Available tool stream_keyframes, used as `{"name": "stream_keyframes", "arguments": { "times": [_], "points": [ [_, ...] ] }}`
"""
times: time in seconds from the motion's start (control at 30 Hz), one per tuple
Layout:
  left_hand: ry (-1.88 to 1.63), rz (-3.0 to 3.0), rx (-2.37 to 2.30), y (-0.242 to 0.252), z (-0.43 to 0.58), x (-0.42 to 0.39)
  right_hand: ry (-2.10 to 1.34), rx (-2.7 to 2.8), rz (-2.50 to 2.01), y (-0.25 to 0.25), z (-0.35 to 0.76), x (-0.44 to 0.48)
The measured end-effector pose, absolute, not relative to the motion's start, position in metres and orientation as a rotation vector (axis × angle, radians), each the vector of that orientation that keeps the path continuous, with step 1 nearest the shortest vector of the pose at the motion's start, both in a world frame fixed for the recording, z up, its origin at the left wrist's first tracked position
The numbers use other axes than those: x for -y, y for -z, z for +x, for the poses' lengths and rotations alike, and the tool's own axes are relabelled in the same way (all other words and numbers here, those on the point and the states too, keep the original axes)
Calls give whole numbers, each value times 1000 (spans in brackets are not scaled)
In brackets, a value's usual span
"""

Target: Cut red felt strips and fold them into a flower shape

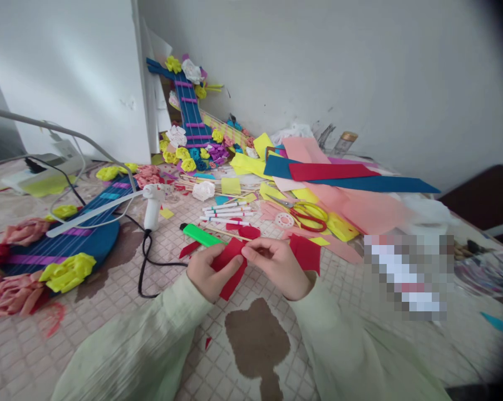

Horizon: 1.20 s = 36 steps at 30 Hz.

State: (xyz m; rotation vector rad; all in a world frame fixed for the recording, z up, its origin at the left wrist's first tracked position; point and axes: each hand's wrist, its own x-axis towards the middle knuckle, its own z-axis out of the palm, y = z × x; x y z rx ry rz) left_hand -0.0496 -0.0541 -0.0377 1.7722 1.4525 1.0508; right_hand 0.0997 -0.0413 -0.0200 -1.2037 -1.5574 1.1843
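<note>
Between my two hands is a piece of red crepe paper (pixel 233 278), its lower end hanging below the fingers. My left hand (pixel 210 271) grips it with thumb and fingers. At its upper right corner, the fingertips of my right hand (pixel 279 266) pinch the same piece. More red paper (pixel 307 253) lies just behind my right hand. A green utility knife (pixel 202 235) rests beyond my left hand. Close to the fingertips lie a thin wooden stick (pixel 224 231) and a small red paper piece (pixel 250 232).
A white glue gun (pixel 152 206) with a black cord stands left. Paper-flowered blue guitar shapes (pixel 103 234) lie left and lean at the back. Beyond my hands are markers (pixel 228 211), scissors (pixel 307 216), a tape roll (pixel 284 220) and crepe strips (pixel 351 181). A pixelated patch covers the right.
</note>
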Motion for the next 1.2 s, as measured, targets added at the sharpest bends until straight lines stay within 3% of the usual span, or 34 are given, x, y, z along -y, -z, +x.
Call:
{"name": "stream_keyframes", "arguments": {
  "times": [0.37, 1.2],
  "points": [
    [-1107, 1761, -1474, 39, -50, 54, -970, 1679, -1181, 22, 97, 44],
    [-1264, 1384, -1404, 32, -48, 54, -903, 1844, -1115, 22, 98, 45]
  ]
}}
